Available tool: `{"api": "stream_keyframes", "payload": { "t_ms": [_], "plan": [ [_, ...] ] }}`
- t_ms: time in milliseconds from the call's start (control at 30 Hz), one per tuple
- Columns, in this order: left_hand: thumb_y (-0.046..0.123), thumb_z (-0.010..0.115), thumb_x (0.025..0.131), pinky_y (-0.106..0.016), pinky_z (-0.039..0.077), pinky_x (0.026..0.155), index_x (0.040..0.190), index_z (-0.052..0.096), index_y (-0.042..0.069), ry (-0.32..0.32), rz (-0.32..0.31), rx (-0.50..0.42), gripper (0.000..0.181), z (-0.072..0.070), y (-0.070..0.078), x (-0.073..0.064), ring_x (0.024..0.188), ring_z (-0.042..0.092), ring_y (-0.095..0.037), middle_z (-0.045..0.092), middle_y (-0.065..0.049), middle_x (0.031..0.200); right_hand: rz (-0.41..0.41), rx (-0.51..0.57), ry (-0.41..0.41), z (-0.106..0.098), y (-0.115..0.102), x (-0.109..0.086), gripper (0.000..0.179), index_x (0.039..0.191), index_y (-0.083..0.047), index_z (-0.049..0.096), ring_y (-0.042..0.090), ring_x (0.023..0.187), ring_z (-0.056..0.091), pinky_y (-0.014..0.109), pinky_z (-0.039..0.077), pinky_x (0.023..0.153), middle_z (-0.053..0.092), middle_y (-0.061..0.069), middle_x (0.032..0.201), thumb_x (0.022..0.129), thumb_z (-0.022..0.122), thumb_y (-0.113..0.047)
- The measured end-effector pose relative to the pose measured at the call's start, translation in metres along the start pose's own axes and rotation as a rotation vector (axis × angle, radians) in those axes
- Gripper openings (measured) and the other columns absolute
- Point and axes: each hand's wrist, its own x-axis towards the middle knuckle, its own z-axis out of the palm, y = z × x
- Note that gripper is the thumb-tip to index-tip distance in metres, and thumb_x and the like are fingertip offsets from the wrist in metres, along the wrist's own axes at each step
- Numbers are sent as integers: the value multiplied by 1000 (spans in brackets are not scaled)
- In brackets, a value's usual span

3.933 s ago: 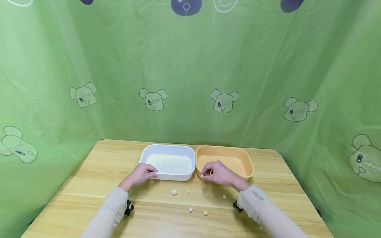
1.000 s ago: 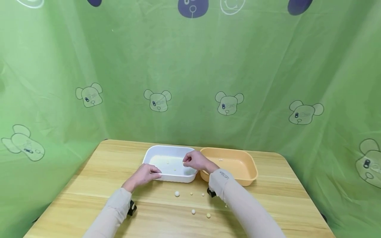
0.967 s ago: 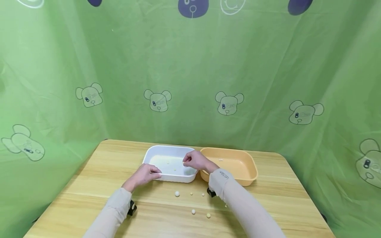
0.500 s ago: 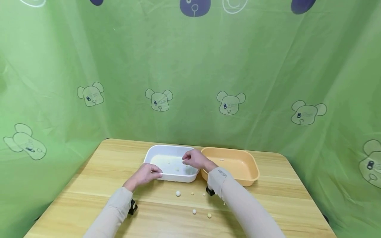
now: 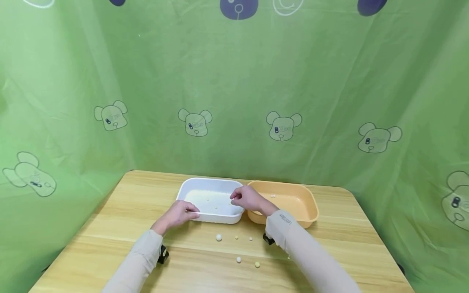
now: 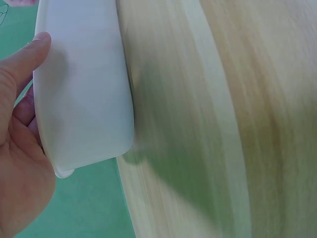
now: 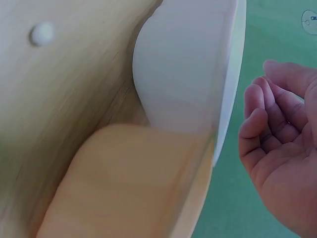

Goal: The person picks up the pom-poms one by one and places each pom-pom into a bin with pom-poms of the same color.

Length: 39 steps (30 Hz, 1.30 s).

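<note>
My left hand holds the near rim of a white plastic tub. In the left wrist view the thumb presses the tub's outer wall, with the fingers behind the rim. My right hand hovers over the white tub's right end. In the right wrist view its fingers are loosely curled, the thumb is apart from them, and nothing shows between them. Small pale balls lie in the white tub, one near its middle. Beside it stands an orange tub, partly covered by my right wrist, with tiny white balls inside.
On the wooden table, in front of the tubs, lie a larger white ball, a small yellow ball, a small white ball, another white ball and a yellow ball. A green curtain hangs behind.
My right hand carried a small ball from the orange tub's near edge over the white tub and let it go there. It has since drawn slightly right. My left hand stays on the rim.
</note>
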Motion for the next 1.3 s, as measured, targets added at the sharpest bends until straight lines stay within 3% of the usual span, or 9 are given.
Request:
{"api": "stream_keyframes", "payload": {
  "t_ms": [333,733,933,1300],
  "plan": [
    [21,71,85,-30,48,78,89,75,14,-4,12,-10,9,0,1,0,82,62,-12,70,5,87,-62,-1,-28,-18,1,-34,12,95,0,70,10,70,55,26,49,69,63,-3,76,85,66,-6],
    [20,71,85,-28,48,76,89,75,14,6,26,-16,9,2,1,0,82,62,-12,70,6,87,-94,-27,-21,-24,6,-74,7,88,-11,70,5,66,53,23,46,63,62,-9,73,85,65,-8],
    [21,71,85,-28,48,76,88,75,14,5,27,-9,8,2,0,0,82,62,-11,70,6,87,-135,-26,-22,-24,13,-89,5,89,-8,71,3,68,53,22,47,65,61,-10,74,86,68,-11],
    [21,71,85,-30,48,78,89,75,14,4,18,-17,9,2,1,0,82,62,-11,70,6,87,-84,29,-93,-18,20,-115,6,90,-10,70,6,70,55,24,48,65,62,-8,76,85,68,-8]
  ]
}}
